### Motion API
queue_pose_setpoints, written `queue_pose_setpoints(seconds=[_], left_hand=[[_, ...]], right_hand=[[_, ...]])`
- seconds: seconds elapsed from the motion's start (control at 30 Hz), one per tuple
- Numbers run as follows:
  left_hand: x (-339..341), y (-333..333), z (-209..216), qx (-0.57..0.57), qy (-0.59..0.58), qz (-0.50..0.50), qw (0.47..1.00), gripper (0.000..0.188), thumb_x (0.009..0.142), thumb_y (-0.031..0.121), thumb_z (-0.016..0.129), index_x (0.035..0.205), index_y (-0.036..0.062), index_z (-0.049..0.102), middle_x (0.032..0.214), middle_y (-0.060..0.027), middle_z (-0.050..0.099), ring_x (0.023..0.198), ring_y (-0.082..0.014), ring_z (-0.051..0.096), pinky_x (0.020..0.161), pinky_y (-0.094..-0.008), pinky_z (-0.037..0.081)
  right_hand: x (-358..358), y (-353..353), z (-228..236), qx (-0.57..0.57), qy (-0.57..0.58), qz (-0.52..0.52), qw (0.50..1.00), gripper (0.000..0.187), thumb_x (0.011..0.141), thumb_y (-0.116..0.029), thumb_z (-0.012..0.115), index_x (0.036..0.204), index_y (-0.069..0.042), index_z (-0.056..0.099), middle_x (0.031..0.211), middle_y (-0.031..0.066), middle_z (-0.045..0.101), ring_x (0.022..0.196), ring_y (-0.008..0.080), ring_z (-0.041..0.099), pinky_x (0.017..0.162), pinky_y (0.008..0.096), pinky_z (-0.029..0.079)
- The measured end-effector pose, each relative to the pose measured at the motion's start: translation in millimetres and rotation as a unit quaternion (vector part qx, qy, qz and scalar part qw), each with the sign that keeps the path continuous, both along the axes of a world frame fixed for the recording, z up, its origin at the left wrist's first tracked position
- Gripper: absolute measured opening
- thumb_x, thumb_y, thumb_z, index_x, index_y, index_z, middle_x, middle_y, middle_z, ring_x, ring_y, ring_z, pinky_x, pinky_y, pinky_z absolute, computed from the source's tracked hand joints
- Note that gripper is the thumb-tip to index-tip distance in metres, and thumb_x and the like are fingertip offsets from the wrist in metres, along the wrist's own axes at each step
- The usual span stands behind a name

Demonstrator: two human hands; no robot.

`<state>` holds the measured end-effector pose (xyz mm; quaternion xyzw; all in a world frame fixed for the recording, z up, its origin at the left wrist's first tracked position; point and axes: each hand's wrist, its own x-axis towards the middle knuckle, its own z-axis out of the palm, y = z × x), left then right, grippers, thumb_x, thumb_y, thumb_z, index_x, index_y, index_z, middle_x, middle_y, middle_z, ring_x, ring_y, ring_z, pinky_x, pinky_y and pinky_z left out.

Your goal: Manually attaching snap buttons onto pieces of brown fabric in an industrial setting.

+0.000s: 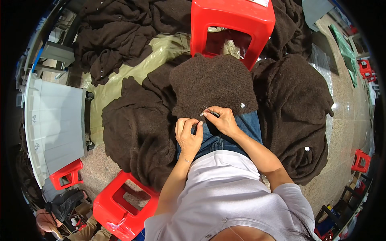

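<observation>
A dark brown knitted garment piece (213,82) lies over my lap, its near edge at my hands. My right hand (224,120) is closed on a small pointed metal tool (212,112) with a dark handle; whether it is snips or tweezers is too small to tell. Beside its fingertips sits a small shiny button (202,114) at the fabric's edge. My left hand (189,134) is next to it, fingers curled and pinched close to that edge; what they hold is hidden. Another round sparkling button (242,105) sits on the garment to the right.
Heaps of brown knitwear lie left (136,124) and right (295,116) of my legs. A red plastic stool (233,18) stands ahead, and another red stool (104,201) behind left. A large white bin (58,120) on wheels is at left. Yellowish sheeting (116,86) covers some floor.
</observation>
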<state>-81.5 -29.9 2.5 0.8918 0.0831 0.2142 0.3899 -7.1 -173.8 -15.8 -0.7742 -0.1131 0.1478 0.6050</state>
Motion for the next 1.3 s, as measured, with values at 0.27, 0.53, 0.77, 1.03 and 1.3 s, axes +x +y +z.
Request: queue_pose_setpoints(seconds=[0.27, 0.53, 0.77, 1.03, 1.3], left_hand=[[2.2, -0.9, 0.2, 0.002, -0.013, 0.003, 1.000, 0.027, 0.072, -0.001, 0.075, 0.094, 0.0051, 0.061, 0.083, -0.0066, 0.053, 0.072, -0.0206, 0.052, 0.064, -0.0322, 0.044], [0.9, 0.8, -0.8, 0.004, -0.002, 0.005, 1.000, 0.035, 0.071, -0.001, 0.075, 0.104, 0.0066, 0.063, 0.084, -0.0059, 0.051, 0.071, -0.0197, 0.048, 0.063, -0.0314, 0.043], [1.1, 1.0, -1.3, -0.001, -0.006, 0.003, 1.000, 0.028, 0.072, -0.003, 0.072, 0.097, 0.0054, 0.063, 0.086, -0.0065, 0.054, 0.073, -0.0192, 0.052, 0.063, -0.0307, 0.044], [1.1, 1.4, -2.0, -0.007, -0.014, 0.004, 1.000, 0.023, 0.073, -0.004, 0.071, 0.092, 0.0044, 0.062, 0.085, -0.0065, 0.055, 0.073, -0.0189, 0.054, 0.062, -0.0299, 0.044], [0.6, 1.6, -3.0, -0.015, -0.018, 0.006, 1.000, 0.022, 0.073, -0.005, 0.070, 0.092, 0.0042, 0.062, 0.085, -0.0063, 0.055, 0.074, -0.0182, 0.055, 0.061, -0.0290, 0.044]], right_hand=[[-1.3, 0.0, -4.0, 0.007, 0.023, -0.004, 1.000, 0.024, 0.086, -0.019, 0.067, 0.098, 0.001, 0.071, 0.090, 0.0154, 0.073, 0.082, 0.0179, 0.071, 0.072, 0.0311, 0.054], [-6.2, 1.7, 19.1, 0.037, 0.083, 0.003, 0.996, 0.018, 0.085, -0.013, 0.071, 0.097, 0.000, 0.067, 0.074, -0.0010, 0.060, 0.071, 0.0032, 0.052, 0.063, 0.0217, 0.044], [-9.3, 0.9, 5.4, -0.011, 0.030, -0.022, 0.999, 0.017, 0.082, -0.014, 0.070, 0.095, -0.003, 0.068, 0.069, 0.0038, 0.061, 0.063, 0.0068, 0.053, 0.058, 0.0254, 0.046], [-10.2, -2.5, 4.3, 0.003, 0.014, 0.000, 1.000, 0.014, 0.083, -0.011, 0.068, 0.094, -0.002, 0.066, 0.075, 0.0050, 0.063, 0.067, 0.0084, 0.055, 0.061, 0.0260, 0.047], [-18.7, -9.2, 2.9, 0.036, 0.054, -0.008, 0.998, 0.012, 0.085, -0.010, 0.071, 0.092, -0.002, 0.065, 0.075, -0.0040, 0.057, 0.069, 0.0026, 0.049, 0.063, 0.0208, 0.043]])
